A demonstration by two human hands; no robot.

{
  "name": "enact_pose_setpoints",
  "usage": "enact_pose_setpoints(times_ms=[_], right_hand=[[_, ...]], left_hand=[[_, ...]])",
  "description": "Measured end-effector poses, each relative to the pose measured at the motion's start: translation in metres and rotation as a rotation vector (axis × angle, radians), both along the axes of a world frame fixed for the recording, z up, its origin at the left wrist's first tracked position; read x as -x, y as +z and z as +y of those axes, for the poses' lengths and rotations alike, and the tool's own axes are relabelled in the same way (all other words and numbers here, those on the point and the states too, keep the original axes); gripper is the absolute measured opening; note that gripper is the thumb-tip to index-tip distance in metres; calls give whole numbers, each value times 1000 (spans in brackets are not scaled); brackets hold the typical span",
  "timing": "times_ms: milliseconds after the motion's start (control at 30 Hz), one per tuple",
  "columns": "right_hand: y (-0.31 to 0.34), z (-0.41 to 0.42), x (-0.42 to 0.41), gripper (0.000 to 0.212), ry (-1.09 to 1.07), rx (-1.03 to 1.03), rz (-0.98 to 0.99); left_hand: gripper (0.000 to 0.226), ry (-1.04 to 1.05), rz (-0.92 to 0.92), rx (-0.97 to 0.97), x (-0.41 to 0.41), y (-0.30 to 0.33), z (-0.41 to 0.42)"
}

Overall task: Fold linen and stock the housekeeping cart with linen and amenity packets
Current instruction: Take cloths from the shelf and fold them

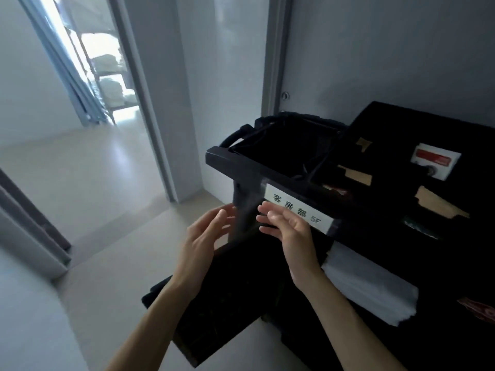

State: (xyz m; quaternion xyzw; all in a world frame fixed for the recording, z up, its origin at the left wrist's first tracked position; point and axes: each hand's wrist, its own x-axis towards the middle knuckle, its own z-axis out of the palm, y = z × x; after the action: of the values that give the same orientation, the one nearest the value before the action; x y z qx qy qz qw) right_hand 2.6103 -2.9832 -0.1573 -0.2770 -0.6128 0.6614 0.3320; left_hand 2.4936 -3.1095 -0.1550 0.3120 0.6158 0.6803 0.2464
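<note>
Pale corridor flooring (pixel 88 183) runs from an open doorway to the black housekeeping cart (pixel 388 188), which stands against the grey wall. Left hand (pixel 206 236) and right hand (pixel 289 231) hover apart before the cart's white label (pixel 300 207) — fingers spread and relaxed, holding nothing. Folded white linen (pixel 369 287) lies on the shelf below the label — right of both hands.
</note>
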Motion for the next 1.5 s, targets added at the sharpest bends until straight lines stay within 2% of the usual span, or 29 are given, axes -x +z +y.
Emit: enact_pose_setpoints(times_ms=[400, 667, 833, 1133, 1300, 1500], right_hand=[[-16, -64, 130, 25, 74, 100, -4], [-20, -59, 198, 24, 90, 175, -2], [-21, -47, 256, 24, 163, 146, -5], [-15, -30, 340, 23, 270, 125, 8], [-19, -13, 386, 25, 232, 34, -76], [-42, -4, 461, 23, 89, 18, -194]], left_hand=[[30, 236, -132, -63, 154, -25, -89], [30, 242, -162, -34, 207, -23, -87], [31, 242, -110, 9, 240, -10, -83], [29, 367, -80, 12, 315, 11, -77], [29, 341, -128, -21, 380, 3, -53], [32, 164, -248, 10, 479, -37, -18]])
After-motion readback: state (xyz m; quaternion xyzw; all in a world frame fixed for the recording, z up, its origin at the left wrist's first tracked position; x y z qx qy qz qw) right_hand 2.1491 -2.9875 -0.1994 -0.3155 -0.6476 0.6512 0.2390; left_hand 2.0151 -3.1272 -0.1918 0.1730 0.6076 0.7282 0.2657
